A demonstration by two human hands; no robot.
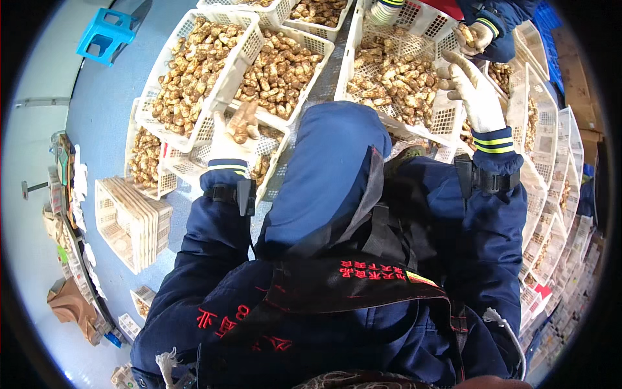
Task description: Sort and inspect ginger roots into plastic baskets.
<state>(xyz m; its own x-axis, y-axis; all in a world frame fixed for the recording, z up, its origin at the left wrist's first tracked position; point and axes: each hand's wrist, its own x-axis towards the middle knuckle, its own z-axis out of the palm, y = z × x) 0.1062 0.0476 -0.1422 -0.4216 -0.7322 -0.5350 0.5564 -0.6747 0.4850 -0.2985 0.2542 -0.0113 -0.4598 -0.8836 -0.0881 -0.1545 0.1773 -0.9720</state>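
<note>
My left hand, in a stained white glove, is palm up above a small white crate. A brown mushroom appears to rest in its curled fingers. My right hand, also gloved, is raised over the right edge of a white perforated crate. Its fingers are spread and nothing shows in them. Brown-and-cream mushrooms lie in that crate. Past my left hand, fuller crates hold heaped mushrooms and more mushrooms.
Across from me, another person's gloved hand holds a mushroom; their other sleeve cuff is at the top. Nested crates stand at left on the blue floor. A blue stool is farther off. Crates line my right side.
</note>
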